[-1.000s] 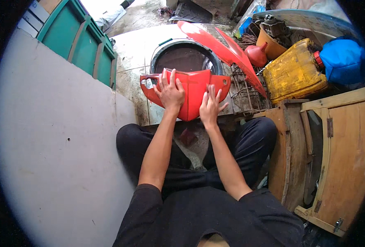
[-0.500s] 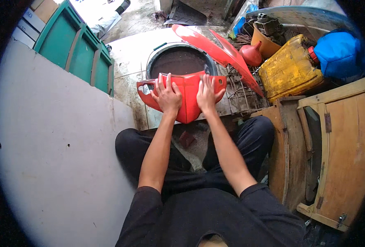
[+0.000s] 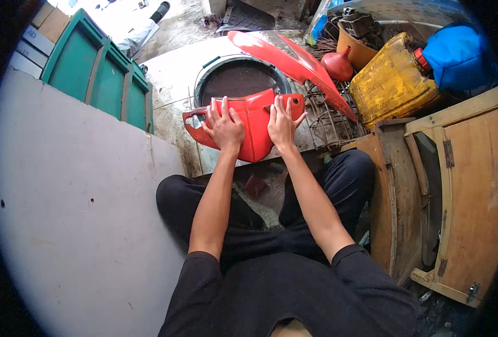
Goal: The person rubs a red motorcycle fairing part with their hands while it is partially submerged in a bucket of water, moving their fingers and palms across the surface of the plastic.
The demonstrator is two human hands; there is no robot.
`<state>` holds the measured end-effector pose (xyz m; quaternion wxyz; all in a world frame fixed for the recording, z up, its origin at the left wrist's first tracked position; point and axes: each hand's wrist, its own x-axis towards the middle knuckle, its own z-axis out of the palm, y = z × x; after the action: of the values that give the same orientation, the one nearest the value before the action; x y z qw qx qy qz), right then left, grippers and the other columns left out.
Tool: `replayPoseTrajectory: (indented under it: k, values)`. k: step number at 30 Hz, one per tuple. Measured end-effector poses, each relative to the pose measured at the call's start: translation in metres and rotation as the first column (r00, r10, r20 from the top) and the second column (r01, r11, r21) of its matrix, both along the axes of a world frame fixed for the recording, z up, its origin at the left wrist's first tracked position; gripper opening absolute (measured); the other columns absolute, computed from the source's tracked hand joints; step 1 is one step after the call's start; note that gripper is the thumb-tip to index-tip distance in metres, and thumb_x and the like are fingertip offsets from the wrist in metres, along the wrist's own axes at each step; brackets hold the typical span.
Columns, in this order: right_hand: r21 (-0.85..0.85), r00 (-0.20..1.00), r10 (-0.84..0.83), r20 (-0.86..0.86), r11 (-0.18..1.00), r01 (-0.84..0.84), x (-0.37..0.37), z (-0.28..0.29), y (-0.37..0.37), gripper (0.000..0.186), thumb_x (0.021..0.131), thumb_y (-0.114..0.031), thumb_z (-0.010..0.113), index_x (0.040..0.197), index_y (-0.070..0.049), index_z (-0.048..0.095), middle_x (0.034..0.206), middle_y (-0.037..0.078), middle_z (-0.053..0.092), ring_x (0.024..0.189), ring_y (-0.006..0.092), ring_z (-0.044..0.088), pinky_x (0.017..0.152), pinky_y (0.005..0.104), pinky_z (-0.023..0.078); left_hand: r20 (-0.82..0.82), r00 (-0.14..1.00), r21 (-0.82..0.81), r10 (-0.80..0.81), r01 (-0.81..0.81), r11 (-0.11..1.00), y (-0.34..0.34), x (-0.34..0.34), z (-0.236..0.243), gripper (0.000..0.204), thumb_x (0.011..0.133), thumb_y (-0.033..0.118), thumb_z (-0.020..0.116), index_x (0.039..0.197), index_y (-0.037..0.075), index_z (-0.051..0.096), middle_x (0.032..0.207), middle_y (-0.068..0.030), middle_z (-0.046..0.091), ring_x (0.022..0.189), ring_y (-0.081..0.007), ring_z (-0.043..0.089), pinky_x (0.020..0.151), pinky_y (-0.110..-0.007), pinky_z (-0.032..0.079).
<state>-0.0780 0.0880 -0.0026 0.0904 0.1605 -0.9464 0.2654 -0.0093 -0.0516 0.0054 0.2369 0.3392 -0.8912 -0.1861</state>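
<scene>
A glossy red motorcycle fairing panel [image 3: 255,135], with a raised centre ridge and cut-outs at both ends, rests at the near side of a round black basin [image 3: 286,85] of dark liquid. My left hand [image 3: 225,126] lies on the panel's left half, fingers spread. On the right half lies my right hand [image 3: 282,124], its fingers stretched out and thumb apart. Neither hand wraps round the panel. Beyond the basin's right side, a longer forked red panel [image 3: 310,70] slants across the white tiled surface [image 3: 167,84]. The panel's underside is hidden.
A pale wall [image 3: 74,180] and green framed panels [image 3: 103,70] line the left. At right are a red funnel [image 3: 337,66], orange bucket [image 3: 355,50], yellow jerrycan [image 3: 395,81], blue-covered container [image 3: 459,62], wire rack [image 3: 333,123] and wooden cabinet [image 3: 473,196]. My bent knees flank the tiled surface's near edge.
The red panel has tilted slightly, its right end rising, with both hands still on it. My right hand's fingers are spread a little wider. The whole view has shifted slightly.
</scene>
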Motion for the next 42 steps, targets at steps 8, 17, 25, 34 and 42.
replayPoseTrajectory:
  k: [8,17,25,34,42]
  values:
    - [-0.229,0.973,-0.125,-0.191,0.970,0.080,-0.043,-0.005,0.003,0.043,0.105,-0.034,0.045,0.139,-0.009,0.057,0.144,0.010,0.055,0.137,0.0245,0.048,0.117,0.0585,0.019,-0.026,1.000,-0.017,-0.003,0.003,1.000,0.000,0.003,0.000,0.046,0.097,0.034,0.047,0.142,0.022,0.053,0.155,-0.0099,0.038,0.144,-0.0307,0.034,0.112,-0.067,0.021]
    - [-0.429,0.990,0.107,-0.086,0.893,-0.134,0.054,-0.001,0.001,0.035,0.100,-0.020,0.054,0.132,-0.008,0.064,0.141,0.013,0.057,0.138,0.0307,0.046,0.118,0.0560,0.024,-0.027,1.000,-0.052,0.001,-0.002,0.999,-0.003,0.009,-0.004,0.046,0.097,0.034,0.048,0.141,0.023,0.054,0.155,-0.0094,0.039,0.143,-0.0305,0.035,0.112,-0.066,0.022]
    - [-0.195,0.996,0.084,-0.033,0.977,-0.089,0.036,0.001,0.001,0.045,0.105,-0.028,0.040,0.144,-0.009,0.050,0.151,0.015,0.046,0.147,0.0308,0.032,0.116,0.0676,0.010,-0.050,0.999,-0.049,-0.006,0.003,0.999,0.004,0.003,-0.005,0.046,0.097,0.034,0.048,0.140,0.023,0.055,0.154,-0.0095,0.039,0.143,-0.0303,0.035,0.112,-0.067,0.022]
    - [-0.133,0.819,0.558,-0.131,0.809,-0.572,0.031,0.004,0.010,0.040,0.100,-0.020,0.048,0.137,-0.009,0.058,0.148,0.014,0.049,0.143,0.0311,0.038,0.120,0.0550,0.021,-0.057,0.998,-0.037,-0.007,0.005,0.999,-0.004,0.008,-0.006,0.045,0.098,0.033,0.047,0.140,0.023,0.054,0.155,-0.0085,0.039,0.144,-0.0294,0.034,0.112,-0.067,0.021]
    - [-0.171,0.733,0.678,-0.061,0.716,-0.677,0.004,0.017,-0.017,0.037,0.098,-0.018,0.052,0.133,-0.010,0.061,0.138,0.016,0.058,0.134,0.0303,0.049,0.117,0.0486,0.030,-0.024,1.000,-0.006,0.008,-0.008,1.000,-0.015,0.015,-0.008,0.045,0.099,0.031,0.045,0.142,0.025,0.053,0.155,-0.0069,0.039,0.145,-0.0270,0.032,0.113,-0.067,0.018]
